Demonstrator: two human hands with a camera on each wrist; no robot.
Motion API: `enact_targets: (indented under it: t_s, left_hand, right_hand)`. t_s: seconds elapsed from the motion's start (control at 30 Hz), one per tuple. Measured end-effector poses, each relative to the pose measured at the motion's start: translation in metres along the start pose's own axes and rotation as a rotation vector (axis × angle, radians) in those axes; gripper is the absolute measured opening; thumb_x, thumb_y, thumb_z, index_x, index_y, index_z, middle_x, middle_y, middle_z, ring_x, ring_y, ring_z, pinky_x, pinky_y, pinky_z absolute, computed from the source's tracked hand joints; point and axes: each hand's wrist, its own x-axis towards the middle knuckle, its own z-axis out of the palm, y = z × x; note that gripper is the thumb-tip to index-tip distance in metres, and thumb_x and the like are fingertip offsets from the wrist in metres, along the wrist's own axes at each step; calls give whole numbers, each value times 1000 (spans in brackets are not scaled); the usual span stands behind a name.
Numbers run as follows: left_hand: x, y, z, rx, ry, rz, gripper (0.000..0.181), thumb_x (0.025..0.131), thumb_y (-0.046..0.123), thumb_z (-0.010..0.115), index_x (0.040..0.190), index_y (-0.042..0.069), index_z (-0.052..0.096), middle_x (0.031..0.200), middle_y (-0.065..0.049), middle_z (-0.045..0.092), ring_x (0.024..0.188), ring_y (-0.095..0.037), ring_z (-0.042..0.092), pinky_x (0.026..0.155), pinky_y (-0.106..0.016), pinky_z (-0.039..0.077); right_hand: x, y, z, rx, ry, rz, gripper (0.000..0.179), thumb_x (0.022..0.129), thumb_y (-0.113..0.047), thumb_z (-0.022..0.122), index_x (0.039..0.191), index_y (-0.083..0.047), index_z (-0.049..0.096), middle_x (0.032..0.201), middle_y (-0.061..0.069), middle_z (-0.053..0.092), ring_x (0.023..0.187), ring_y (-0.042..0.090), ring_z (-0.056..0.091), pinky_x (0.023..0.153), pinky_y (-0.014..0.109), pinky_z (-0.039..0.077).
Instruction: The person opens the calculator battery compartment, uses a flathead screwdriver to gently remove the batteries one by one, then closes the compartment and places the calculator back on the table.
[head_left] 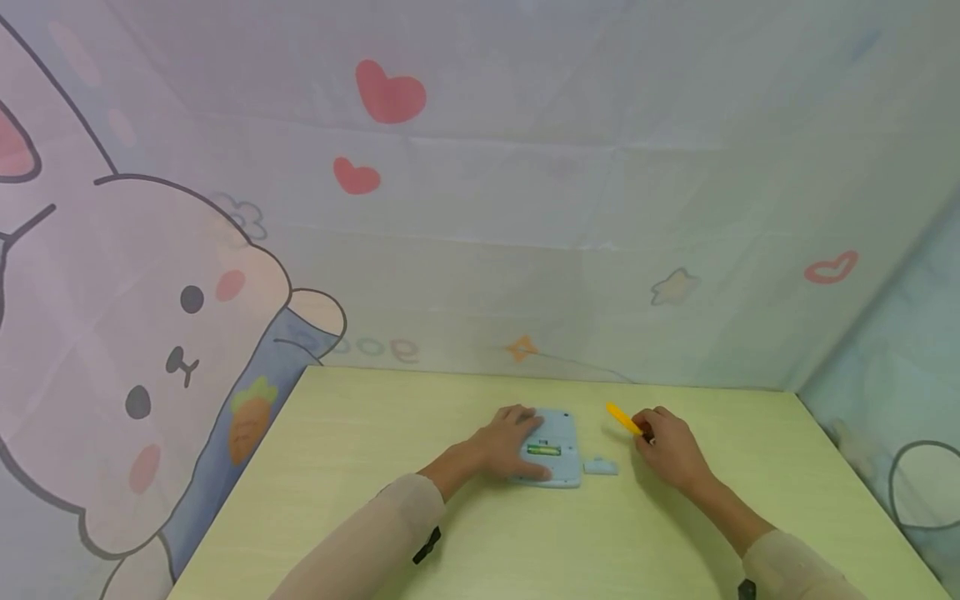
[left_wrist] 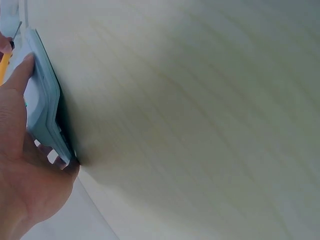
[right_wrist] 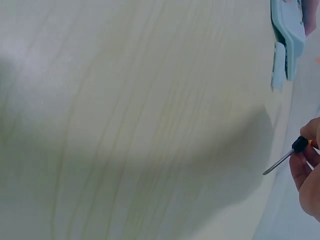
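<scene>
A flat light-blue electronic device point(head_left: 564, 471) lies back side up on the table, with a green battery point(head_left: 543, 450) showing in its uncovered compartment. My left hand point(head_left: 510, 446) grips the device from its left side, thumb on the back face; in the left wrist view fingers curl at the edge of the device point(left_wrist: 45, 107). Just right of it lies a small light-blue battery cover point(head_left: 600, 467). Farther right, my right hand point(head_left: 671, 446) pinches a screwdriver with a yellow handle point(head_left: 622, 418). Its metal shaft point(right_wrist: 279, 163) and black collar stand out from the fingers in the right wrist view.
The pale wood-grain table point(head_left: 337, 467) ends at a back edge against a printed cloth backdrop point(head_left: 517, 208) with hearts and a large rabbit. Another cloth point(head_left: 900, 417) hangs past the table's right edge.
</scene>
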Motion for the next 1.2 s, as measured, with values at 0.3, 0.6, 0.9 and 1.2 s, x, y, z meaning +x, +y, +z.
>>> enact_targets:
  t_s: [0.3, 0.6, 0.9, 1.2]
  left_hand:
    - [1, -1, 2, 3, -3, 2, 98, 92, 70, 68, 169, 20, 32, 174, -2, 23, 160, -27, 18, 116, -50, 41]
    - [1, -3, 4, 5, 5, 14, 99, 92, 72, 67, 168, 19, 32, 174, -2, 23, 160, -27, 18, 114, -50, 43]
    - [-1, -4, 3, -9, 11, 8, 98, 92, 72, 68, 168, 20, 34, 173, -2, 24, 159, -27, 19, 116, -51, 41]
    - [0, -3, 4, -7, 4, 14, 98, 92, 72, 66, 168, 21, 33, 174, -2, 23, 160, -27, 19, 115, -51, 42]
  right_hand:
    - [6, -13, 0, 154, 11, 19, 17, 92, 5, 75, 109, 6, 70, 94, 10, 69, 80, 21, 69, 71, 33, 61]
    - [8, -27, -1, 202, -1, 68, 18, 94, 3, 76, 111, 6, 69, 100, 14, 72, 86, 25, 72, 77, 39, 62]
    - [14, -46, -4, 212, -52, 62, 16, 94, 0, 76, 108, 0, 69, 100, 9, 70, 87, 22, 72, 79, 40, 62]
    - [14, -47, -4, 267, -71, 101, 16, 95, -3, 76, 110, -2, 69, 102, 9, 70, 90, 24, 73, 79, 39, 63]
